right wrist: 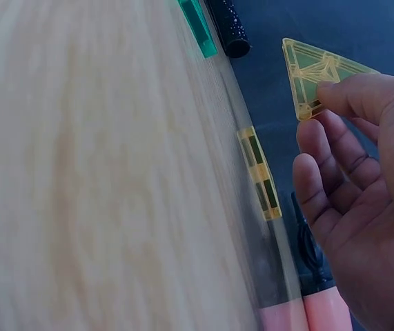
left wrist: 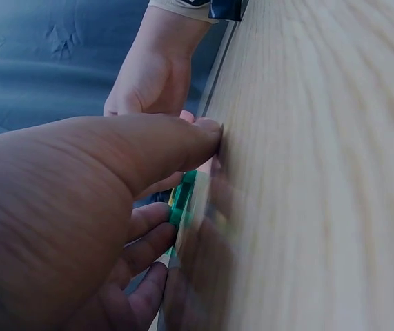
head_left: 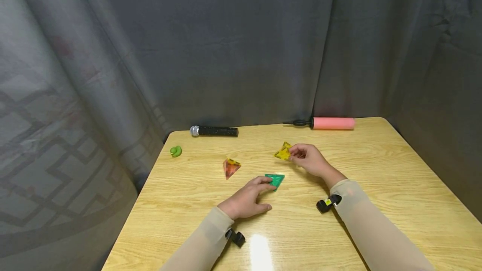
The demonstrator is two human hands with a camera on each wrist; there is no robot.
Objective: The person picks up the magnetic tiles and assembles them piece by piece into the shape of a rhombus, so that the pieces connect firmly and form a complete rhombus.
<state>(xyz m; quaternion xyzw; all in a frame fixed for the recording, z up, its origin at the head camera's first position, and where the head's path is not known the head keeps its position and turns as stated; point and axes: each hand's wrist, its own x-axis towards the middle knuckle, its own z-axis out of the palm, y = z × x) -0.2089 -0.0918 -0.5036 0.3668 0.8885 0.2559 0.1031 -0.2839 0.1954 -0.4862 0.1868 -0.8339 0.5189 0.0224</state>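
In the head view, my right hand [head_left: 309, 160] is over the back middle of the table. Between thumb and fingers it pinches a see-through yellow triangular magnetic tile [right wrist: 314, 67], raised off the wood. A second yellow tile [right wrist: 258, 172] lies flat just below that hand. My left hand [head_left: 248, 198] is low over the table with its fingers loosely spread. Its fingertips touch a green triangular tile [head_left: 278, 180] lying flat, while the thumb stays apart from it. Left of these lies an orange-red tile piece [head_left: 230, 169] with a yellow part at its top.
A black microphone [head_left: 217, 131] with a silver head lies along the back edge. To its right is a pink hand pump [head_left: 333, 123] with a black nozzle. A small green toy [head_left: 175, 151] is at the far left. Grey curtains [head_left: 226, 45] hang behind the table [head_left: 395, 187].
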